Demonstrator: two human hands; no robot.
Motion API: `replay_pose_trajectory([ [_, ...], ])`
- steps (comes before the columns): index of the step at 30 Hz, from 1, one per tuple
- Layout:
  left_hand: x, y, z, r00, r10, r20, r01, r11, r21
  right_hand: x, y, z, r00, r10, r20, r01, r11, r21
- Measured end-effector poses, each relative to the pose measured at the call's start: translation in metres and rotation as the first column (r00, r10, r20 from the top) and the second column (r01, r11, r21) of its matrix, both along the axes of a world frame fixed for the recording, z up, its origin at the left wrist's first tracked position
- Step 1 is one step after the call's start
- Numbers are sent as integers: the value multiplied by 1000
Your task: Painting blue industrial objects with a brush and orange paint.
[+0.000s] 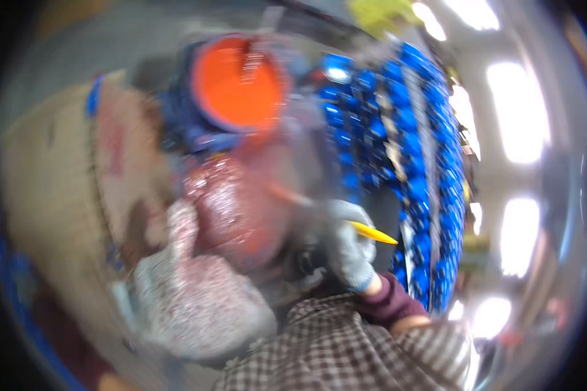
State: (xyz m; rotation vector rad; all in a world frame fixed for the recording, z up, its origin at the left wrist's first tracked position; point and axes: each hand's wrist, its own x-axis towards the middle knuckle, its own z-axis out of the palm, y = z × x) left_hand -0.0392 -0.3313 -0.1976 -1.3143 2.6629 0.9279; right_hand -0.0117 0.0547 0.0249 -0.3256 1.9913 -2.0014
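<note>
My right hand (pixel 349 244), in a pale grey knit glove, is closed around a thin tool with a yellow tapered handle end (pixel 374 232). The tool's other end blurs toward a dark red, glossy, rounded piece (pixel 231 202) in the middle; whether it touches is unclear. In a speckled grey, stained glove, my left hand (pixel 205 303) is close in front of that piece. One digit points up along its left side, and the other fingers are hidden. Beyond the red piece stands a dark-rimmed bucket of bright orange liquid (pixel 231 91) with a blurred stick-like thing in it.
Rows of shiny blue rounded pieces (pixel 404 130) run along the right, with pale strips between them. On the left lies a tan, cardboard-like sheet (pixel 49 156) with reddish stains beside it. Bright lamps (pixel 516 117) show at the far right. Motion blurs much of the scene.
</note>
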Motion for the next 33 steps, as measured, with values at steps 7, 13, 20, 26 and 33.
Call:
replay_pose_trajectory([
  [7,-13,84,56,931,-302,-205,256,941,-221,-88,90,44,506,121,-854,469,792,390],
  [13,87,87,94,930,-309,-198,188,864,-467,-274,165,63,586,-22,-810,502,795,341],
  [20,202,103,138,956,-249,-155,66,697,-714,-458,118,61,656,44,-753,635,507,583],
  [26,285,115,159,959,-257,-123,37,540,-841,-479,116,49,678,-83,-730,601,634,486],
  [33,353,110,155,938,-320,-135,21,440,-898,-404,197,103,446,-280,-851,558,830,20],
])
